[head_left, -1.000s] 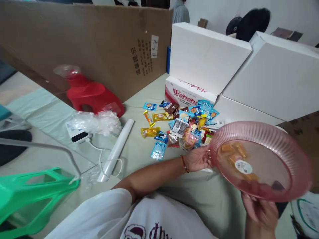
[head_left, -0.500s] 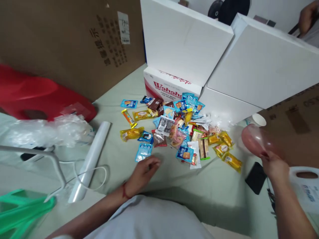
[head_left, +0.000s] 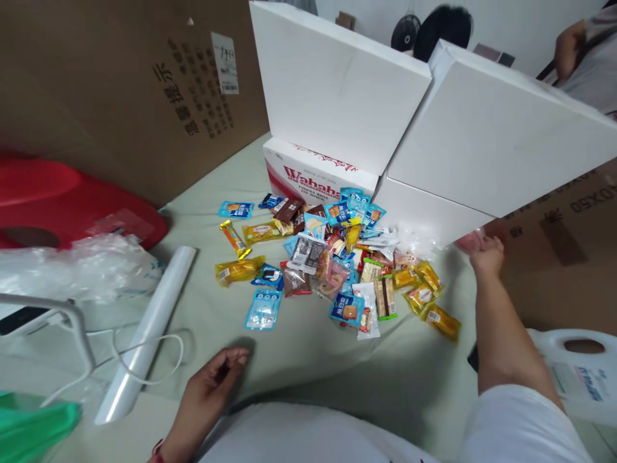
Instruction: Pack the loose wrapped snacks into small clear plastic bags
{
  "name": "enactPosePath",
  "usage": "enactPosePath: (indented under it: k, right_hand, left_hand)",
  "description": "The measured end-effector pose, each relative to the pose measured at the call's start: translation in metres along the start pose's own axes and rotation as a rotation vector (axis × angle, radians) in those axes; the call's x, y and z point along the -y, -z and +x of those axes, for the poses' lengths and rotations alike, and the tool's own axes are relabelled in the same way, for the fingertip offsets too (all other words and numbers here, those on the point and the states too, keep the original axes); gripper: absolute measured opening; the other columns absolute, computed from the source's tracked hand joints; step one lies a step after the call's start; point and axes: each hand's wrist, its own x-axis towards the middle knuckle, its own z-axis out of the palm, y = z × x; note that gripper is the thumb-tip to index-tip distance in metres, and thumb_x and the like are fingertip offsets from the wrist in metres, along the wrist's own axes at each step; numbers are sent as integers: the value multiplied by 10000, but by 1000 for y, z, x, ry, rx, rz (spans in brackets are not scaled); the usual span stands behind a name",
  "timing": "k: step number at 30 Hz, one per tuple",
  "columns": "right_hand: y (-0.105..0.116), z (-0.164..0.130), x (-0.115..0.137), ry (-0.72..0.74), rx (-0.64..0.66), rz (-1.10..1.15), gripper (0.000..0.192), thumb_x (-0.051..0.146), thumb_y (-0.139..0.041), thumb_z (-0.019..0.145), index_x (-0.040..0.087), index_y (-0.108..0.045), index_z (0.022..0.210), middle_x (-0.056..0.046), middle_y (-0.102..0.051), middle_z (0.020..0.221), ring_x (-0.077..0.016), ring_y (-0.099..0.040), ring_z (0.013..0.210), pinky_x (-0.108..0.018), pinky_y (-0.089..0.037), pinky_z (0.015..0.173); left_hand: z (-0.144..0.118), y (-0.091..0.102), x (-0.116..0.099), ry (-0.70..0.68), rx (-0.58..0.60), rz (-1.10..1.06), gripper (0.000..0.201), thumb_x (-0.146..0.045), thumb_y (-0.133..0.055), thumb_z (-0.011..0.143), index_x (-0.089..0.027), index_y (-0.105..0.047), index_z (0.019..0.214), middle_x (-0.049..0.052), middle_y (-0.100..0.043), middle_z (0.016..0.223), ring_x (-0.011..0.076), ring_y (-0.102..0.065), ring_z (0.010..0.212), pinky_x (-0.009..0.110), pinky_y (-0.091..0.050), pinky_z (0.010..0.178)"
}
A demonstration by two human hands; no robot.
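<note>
My left hand point(head_left: 211, 384) hovers low over the near side of the table. Its fingers are loosely curled, the thumb apart from them, and nothing shows between them. Closest to it lies a light-blue snack packet point(head_left: 263, 309). At the far right, my right hand point(head_left: 486, 256) reaches toward the foot of the white panels and grips a reddish translucent object point(head_left: 470, 240), mostly hidden by the hand. Between my hands spreads a pile of wrapped snacks: a brown packet point(head_left: 296, 281), a blue packet point(head_left: 347, 308), a green-edged bar point(head_left: 385, 297) and yellow packets point(head_left: 441, 323).
White panels point(head_left: 337, 71) and a Wahaha carton point(head_left: 308, 170) stand behind the pile. To the left are a red plastic container point(head_left: 72, 193), clear plastic wrap point(head_left: 110, 263), a white roll point(head_left: 147, 334) and a cable. A white jug point(head_left: 578, 373) sits right. Another person's hand point(head_left: 569, 51) shows top right.
My right hand has moved forward with the reddish object, away from the black item near it. My left hand has drawn back and left, away from the light-blue packet. The view has shifted slightly.
</note>
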Motion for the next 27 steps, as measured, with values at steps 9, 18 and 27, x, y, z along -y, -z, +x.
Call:
enactPosePath:
  k: [9, 18, 27]
  right_hand:
    - [-64, -63, 117, 39, 370, 107, 217, 337, -697, 835, 147, -751, 926, -93, -724, 830, -225, -623, 842, -325, -442, 797]
    - [14, -111, 150, -142, 290, 906, 386, 533, -749, 802, 224, -517, 793, 86, -423, 608, -74, -318, 490, -198, -272, 449]
    - [39, -371, 201, -700, 1004, 1246, 417, 477, -879, 728, 215, -555, 743, 106, -367, 511, -32, -226, 411, -154, -199, 372]
  left_hand:
    - [1, -1, -15, -78, 78, 31, 614, -793, -659, 728, -199, -766, 839, 65, -781, 843, 235, -714, 794, 299, -566, 716]
    - [-9, 18, 2, -79, 29, -94, 476, -660, -687, 776, -199, -736, 881, 48, -734, 817, 205, -655, 745, 287, -526, 678]
    - [20, -71, -67, -465, 529, -225, 306, -429, -749, 785, -200, -705, 983, 68, -653, 994, 179, -610, 856, 272, -499, 713]
